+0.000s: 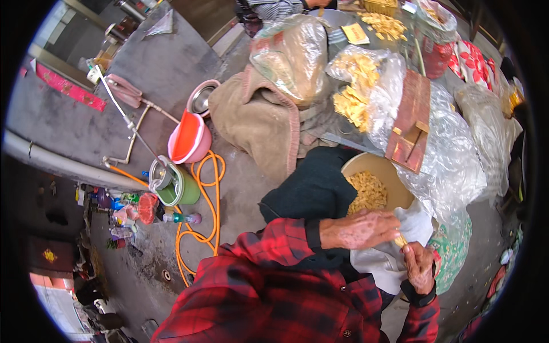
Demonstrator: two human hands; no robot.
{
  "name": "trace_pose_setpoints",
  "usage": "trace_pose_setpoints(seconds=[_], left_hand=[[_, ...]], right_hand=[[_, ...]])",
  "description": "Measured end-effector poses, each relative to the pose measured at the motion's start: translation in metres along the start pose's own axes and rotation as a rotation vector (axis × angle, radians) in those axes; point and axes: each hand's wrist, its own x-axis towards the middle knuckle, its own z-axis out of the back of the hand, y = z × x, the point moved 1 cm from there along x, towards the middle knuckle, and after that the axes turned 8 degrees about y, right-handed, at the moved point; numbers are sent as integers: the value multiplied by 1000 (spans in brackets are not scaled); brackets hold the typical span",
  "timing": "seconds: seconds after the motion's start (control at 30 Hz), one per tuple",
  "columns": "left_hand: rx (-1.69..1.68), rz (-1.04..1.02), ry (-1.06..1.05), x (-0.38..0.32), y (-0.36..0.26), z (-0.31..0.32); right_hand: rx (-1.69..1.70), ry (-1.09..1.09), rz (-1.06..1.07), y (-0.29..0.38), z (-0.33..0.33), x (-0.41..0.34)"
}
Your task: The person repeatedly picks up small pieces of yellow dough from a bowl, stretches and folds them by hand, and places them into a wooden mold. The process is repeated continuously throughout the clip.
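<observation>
Between my two hands, over a white cloth point(386, 266) at my lap, is a small pale yellow piece point(401, 241), perhaps dough or food. My left hand point(360, 230) reaches across from the left, its fingertips at the piece's upper end. The thumb and fingers of my right hand point(418, 266) pinch its lower end. Just beyond my left hand, a round tan container point(399, 188) holds many small golden-brown pieces point(366, 193). A red-brown wooden board point(409, 124) with a small block and a thin rod lies above it, beside flat yellow pieces point(354, 103) on clear plastic.
Dark cloth point(313, 188) and a brown blanket point(253, 120) lie left of the container. Crumpled plastic sheeting point(450, 141) spreads to the right. Further left stand a green bucket point(188, 191), a pink basin point(201, 139) and an orange hose point(217, 206). Another person's arm point(279, 8) shows at the top.
</observation>
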Motion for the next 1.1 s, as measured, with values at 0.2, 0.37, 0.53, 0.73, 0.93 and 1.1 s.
trace_pose_setpoints(seconds=[0.2,0.37,0.53,0.73,0.93,1.1], left_hand=[[-364,-88,-50,-22,-30,-31],[-303,-172,14,-43,-42,-1],[-199,-147,-37,-70,-54,63],[70,-21,-59,-94,-61,95],[538,-38,-235,-82,-46,37],[333,-266,-287,-76,-33,-10]], right_hand=[[75,49,9,8,-26,-33],[60,116,51,21,-34,-33],[-8,138,94,45,-39,-9],[16,198,164,66,-45,28],[33,236,129,64,-50,40],[99,379,94,73,-43,22]])
